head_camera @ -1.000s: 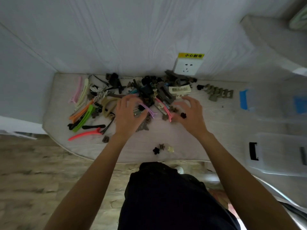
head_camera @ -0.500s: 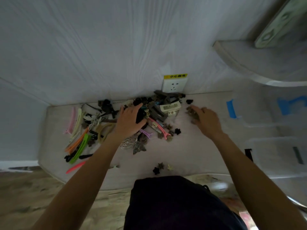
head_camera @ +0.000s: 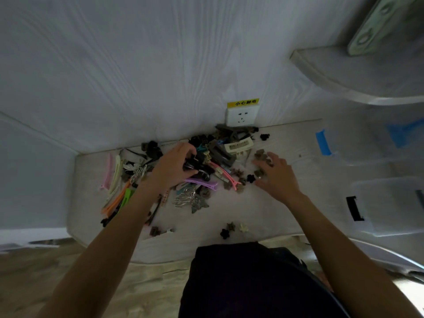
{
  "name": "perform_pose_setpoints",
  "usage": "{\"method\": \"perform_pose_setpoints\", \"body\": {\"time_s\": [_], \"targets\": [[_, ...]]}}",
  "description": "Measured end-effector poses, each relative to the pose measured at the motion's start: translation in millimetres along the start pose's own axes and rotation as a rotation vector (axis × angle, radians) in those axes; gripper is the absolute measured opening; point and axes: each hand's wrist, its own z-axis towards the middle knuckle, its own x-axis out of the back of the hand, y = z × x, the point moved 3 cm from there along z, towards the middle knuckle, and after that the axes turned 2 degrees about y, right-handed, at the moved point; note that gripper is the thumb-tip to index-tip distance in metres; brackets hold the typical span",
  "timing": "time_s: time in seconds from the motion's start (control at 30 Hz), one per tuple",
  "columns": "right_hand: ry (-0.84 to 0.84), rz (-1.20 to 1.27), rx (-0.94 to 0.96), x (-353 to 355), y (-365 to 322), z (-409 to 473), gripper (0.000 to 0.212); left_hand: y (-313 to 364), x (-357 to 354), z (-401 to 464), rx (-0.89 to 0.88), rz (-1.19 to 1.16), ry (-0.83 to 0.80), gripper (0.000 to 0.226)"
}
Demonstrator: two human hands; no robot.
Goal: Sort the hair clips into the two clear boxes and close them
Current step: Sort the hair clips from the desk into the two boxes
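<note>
Since the earlier frame, left hand [head_camera: 174,167] has curled around a black clip [head_camera: 199,169] mid-pile. Right hand [head_camera: 276,174], fingers spread, touches small brown clips [head_camera: 260,172] near the table's [head_camera: 270,207] back edge.

The left hand [head_camera: 171,167] hides part of the dark clips; the clear plastic boxes [head_camera: 390,203] run off the right edge, blurred.

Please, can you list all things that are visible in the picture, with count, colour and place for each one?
Mixed pile of plastic hair clips: many, black, grey, cream, teal; table back, below socket.
Long flat clips: several, pink, cream, orange, green; table left.
Purple long clip: one; beside left hand.
Silver butterfly clip: one; table centre.
Small flower clips: three, black, brown, cream; front edge.
Clear plastic boxes: two, blue tape and black marks; right.
White wall socket: one, yellow label above.
Left hand: grips dark clips.
Right hand: over small brown clips.
</note>
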Motion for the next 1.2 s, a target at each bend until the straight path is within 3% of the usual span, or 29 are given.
{"method": "perform_pose_setpoints", "body": {"time_s": [0.13,0.23,0.33,0.4,0.5,0.73,1.0,1.13,1.2], "targets": [[0.072,0.127,-0.026,2,-2,-4,0.034,26,20,-1,-0.109,0.032,0.141,0.054],[0.127,0.526,-0.106,19,6,-16,0.031,53,15,6,-0.083,0.048,0.180,0.052],[0.138,1.025,-0.216,43,22,-36,0.023,91,-5,19,0.078,-0.189,0.195,0.045],[0.191,1.174,-0.245,60,41,-49,0.018,126,-24,32,0.192,-0.433,0.161,0.041],[0.295,1.251,-0.223,91,83,-65,0.014,188,-61,65,0.252,-0.622,0.112,0.042],[0.496,1.145,-0.369,137,183,-56,0.016,298,-129,137,0.352,-0.871,0.125,0.046],[0.409,0.939,-0.270,136,218,-21,0.027,317,-158,145,0.291,-0.514,0.113,0.044],[0.460,0.780,-0.229,138,227,-19,0.029,309,-161,149,0.103,0.037,0.171,0.042],[0.490,0.773,-0.223,143,230,-20,0.030,304,-163,156,0.109,0.135,0.176,0.042]]}}
